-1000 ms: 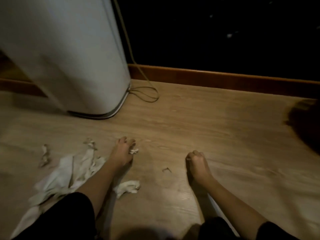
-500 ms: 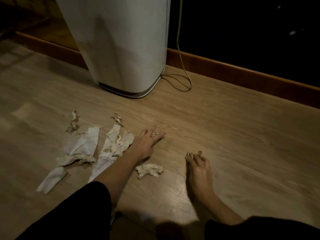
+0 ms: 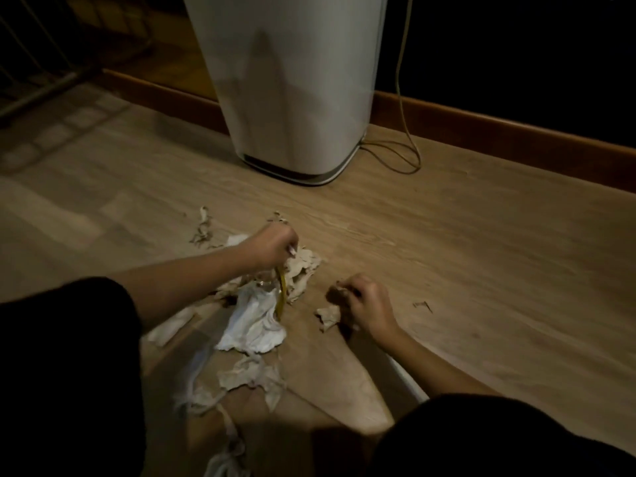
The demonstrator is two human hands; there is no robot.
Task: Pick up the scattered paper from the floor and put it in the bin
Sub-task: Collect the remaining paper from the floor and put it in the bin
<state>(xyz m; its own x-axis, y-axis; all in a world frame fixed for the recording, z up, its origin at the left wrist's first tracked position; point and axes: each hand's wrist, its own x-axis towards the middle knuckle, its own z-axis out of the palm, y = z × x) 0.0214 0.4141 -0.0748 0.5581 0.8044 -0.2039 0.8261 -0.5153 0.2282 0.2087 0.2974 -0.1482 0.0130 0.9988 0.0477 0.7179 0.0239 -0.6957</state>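
Note:
Torn and crumpled paper lies on the wooden floor in front of a tall white bin (image 3: pixel 299 80). My left hand (image 3: pixel 272 246) is shut above the pile, and a yellow strip (image 3: pixel 281 294) and a white crumpled wad (image 3: pixel 254 325) hang from it. Beige paper (image 3: pixel 303 270) lies just under that hand. My right hand (image 3: pixel 364 304) rests on the floor, shut on a small paper scrap (image 3: pixel 335 291). A crumpled piece (image 3: pixel 328 316) touches its left side. More pieces lie nearer me (image 3: pixel 247 373), and thin shreds (image 3: pixel 203 228) lie to the far left.
A yellow-green cable (image 3: pixel 404 98) runs down the wall and loops on the floor right of the bin. A wooden skirting board (image 3: pixel 481 129) lines the dark wall. A metal rack (image 3: pixel 41 77) stands at the back left. A tiny scrap (image 3: pixel 422 304) lies right of my right hand.
My left hand was flat and open on the floor; now it is closed and raised with the white wad and yellow strip. My right hand stays closed on its scrap.

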